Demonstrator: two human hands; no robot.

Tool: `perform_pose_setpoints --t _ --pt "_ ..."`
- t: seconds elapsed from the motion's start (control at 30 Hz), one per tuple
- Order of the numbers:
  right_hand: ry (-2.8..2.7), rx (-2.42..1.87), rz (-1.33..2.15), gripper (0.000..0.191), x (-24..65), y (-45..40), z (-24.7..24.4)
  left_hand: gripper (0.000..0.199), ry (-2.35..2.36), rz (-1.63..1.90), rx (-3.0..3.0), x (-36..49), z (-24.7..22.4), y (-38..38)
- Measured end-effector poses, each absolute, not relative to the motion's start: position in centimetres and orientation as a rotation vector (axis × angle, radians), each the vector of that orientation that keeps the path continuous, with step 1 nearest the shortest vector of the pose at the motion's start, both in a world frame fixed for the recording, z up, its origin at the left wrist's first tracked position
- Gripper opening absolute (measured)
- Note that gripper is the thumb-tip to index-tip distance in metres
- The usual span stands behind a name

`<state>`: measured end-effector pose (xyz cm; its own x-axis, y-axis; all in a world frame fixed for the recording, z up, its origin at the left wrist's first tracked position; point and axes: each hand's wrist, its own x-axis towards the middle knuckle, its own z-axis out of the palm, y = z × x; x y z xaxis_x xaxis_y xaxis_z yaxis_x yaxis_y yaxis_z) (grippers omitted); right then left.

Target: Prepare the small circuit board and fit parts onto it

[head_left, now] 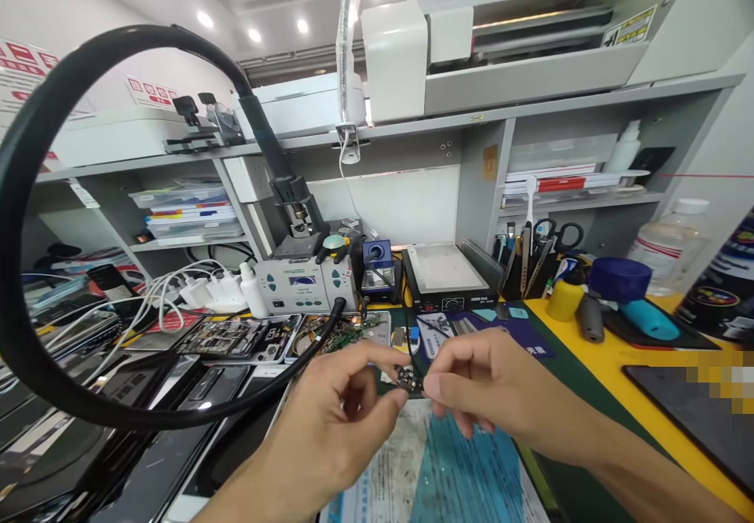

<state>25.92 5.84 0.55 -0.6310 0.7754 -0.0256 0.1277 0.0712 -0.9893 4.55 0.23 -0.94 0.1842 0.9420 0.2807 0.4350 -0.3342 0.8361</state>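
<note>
bare left hand [330, 421] and bare right hand [495, 385], one tiny dark circuit board [408, 378] between the fingertips

board shows just beyond the far edge of a blue-and-white printed sheet [471, 468] on the green-and-yellow counter [604, 360]. right thumb and fingers look pinched on its right edge; left thumb and index curl round the other side, can't tell if they're gripping or just steadying. i'd call this the hold-and-position step. next move imo calls for light fingertip pressure on the edges, since something that small could easily slip.
</note>
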Motion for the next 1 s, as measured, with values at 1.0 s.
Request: perform_pose_setpoints --t 1.0 --pt "-1.857 -0.89 1.677 0.031 26.2 5.8 1.1 0.021 1.291 1.157 2.239 3.9 -0.3 -0.4"
